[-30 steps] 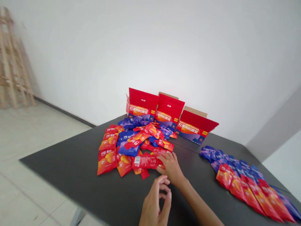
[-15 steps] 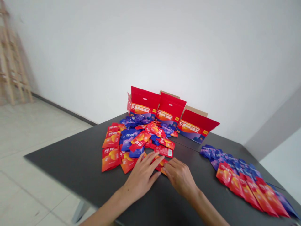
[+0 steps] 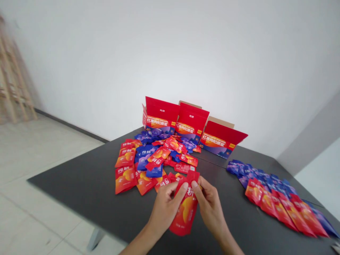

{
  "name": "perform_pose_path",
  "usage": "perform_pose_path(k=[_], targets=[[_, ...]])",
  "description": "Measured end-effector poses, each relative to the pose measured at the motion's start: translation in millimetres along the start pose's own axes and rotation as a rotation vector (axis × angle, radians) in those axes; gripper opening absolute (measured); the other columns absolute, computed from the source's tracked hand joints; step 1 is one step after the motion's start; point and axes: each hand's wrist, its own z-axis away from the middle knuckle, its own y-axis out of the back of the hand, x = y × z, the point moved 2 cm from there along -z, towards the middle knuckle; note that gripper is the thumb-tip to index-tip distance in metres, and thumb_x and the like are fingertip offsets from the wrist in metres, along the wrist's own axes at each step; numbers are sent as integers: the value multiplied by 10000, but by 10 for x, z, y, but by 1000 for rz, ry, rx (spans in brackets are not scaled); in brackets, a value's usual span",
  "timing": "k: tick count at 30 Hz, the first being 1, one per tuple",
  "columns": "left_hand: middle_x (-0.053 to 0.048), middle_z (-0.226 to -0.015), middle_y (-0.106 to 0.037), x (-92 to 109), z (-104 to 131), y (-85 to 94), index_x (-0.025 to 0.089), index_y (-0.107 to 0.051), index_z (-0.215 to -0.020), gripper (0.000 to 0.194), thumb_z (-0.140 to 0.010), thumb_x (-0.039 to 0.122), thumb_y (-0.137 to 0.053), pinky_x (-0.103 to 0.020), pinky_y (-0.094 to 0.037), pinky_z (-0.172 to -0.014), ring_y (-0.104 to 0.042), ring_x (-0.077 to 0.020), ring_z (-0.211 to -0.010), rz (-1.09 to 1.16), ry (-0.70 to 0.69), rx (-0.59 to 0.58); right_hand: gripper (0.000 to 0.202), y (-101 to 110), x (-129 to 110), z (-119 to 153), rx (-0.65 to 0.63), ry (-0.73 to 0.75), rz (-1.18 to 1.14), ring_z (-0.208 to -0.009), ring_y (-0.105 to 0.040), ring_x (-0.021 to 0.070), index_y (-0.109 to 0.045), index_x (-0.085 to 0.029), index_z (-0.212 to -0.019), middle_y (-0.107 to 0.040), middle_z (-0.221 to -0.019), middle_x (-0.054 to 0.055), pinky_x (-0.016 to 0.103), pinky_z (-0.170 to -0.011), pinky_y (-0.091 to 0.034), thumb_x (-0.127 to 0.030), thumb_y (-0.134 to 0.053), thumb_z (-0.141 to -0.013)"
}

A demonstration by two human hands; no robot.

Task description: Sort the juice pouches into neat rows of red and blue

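Note:
Upright above the dark table, a red pouch with orange fruit printed on it faces me. My left hand pinches its upper left side, thumb across the front. On the other side my right hand grips the upper right edge, its thumb also on the front. Just beyond both hands lies a loose pile of red pouches and blue pouches, some overlapping. The back of the held pouch and most of my fingertips are hidden.
Three open red boxes with raised flaps stand along the back of the table. To the right, overlapping rows of blue pouches and red pouches lie on the tabletop. A wooden rack leans at the far left wall.
Both hands were low over the red pouches at the pile's near edge. Now they have come nearer to me, holding one red pouch upright between them.

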Motion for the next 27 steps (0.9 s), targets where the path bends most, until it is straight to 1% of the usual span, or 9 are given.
perform_pose_path(k=[3,6,11,13,15,17,20,24,27], targets=[[17,-660,-640,79,-15,-23,179,-624,-675,261,-881,339,-599,-208,-445,-605,-561,-143,-638,116,-5,-11,299,-19,-1,51,-34,-35,-31,-559,-374,90,-576,-187,-725,-487,-646,-37,211,-515,-315,-418,-565,-915],[18,-671,-642,143,-2,-32,184,-658,-703,208,-852,327,-640,-204,-464,-631,-565,-140,-657,218,5,7,303,-65,2,101,-45,-100,-119,-532,-380,84,-613,-182,-760,-496,-625,-38,206,-505,-322,-442,-568,-910],[30,-634,-613,102,95,-113,187,-638,-727,241,-810,407,-690,-193,-469,-556,-552,-127,-592,498,214,1,305,-121,8,152,44,-195,-364,-516,-408,75,-632,-179,-748,-512,-596,-40,197,-517,-356,-451,-609,-884],[29,-633,-612,109,113,-136,185,-626,-724,255,-813,418,-683,-203,-481,-565,-554,-129,-587,470,226,-47,314,-102,-16,140,65,-181,-416,-511,-398,69,-618,-175,-709,-502,-581,-42,190,-505,-344,-436,-617,-884],[21,-661,-625,141,102,-132,180,-622,-711,244,-819,391,-674,-215,-493,-605,-566,-136,-612,335,169,-65,308,-69,-44,127,82,-148,-390,-526,-404,69,-625,-173,-715,-516,-601,-37,186,-510,-345,-421,-604,-897],[13,-684,-633,171,75,-116,178,-619,-707,229,-839,363,-644,-222,-494,-638,-580,-147,-649,201,112,-29,305,-49,-50,139,83,-137,-337,-541,-410,71,-646,-175,-761,-535,-638,-30,186,-514,-349,-425,-572,-918],[20,-657,-604,173,47,-112,177,-597,-675,243,-847,347,-623,-215,-473,-618,-555,-141,-637,98,78,61,303,-61,4,229,89,-164,-289,-549,-407,73,-656,-176,-805,-530,-655,-30,187,-512,-349,-432,-552,-928],[34,-606,-564,109,62,-162,177,-573,-634,270,-839,343,-629,-206,-449,-573,-520,-130,-593,93,96,88,300,-85,115,413,171,-171,-245,-593,-410,82,-633,-165,-758,-517,-665,-25,191,-534,-354,-419,-583,-910],[27,-638,-606,62,79,-179,175,-617,-681,231,-838,344,-631,-209,-460,-584,-542,-136,-610,139,123,129,289,-86,149,512,108,-185,-231,-613,-407,86,-647,-156,-776,-528,-681,-15,202,-561,-361,-406,-587,-908]])
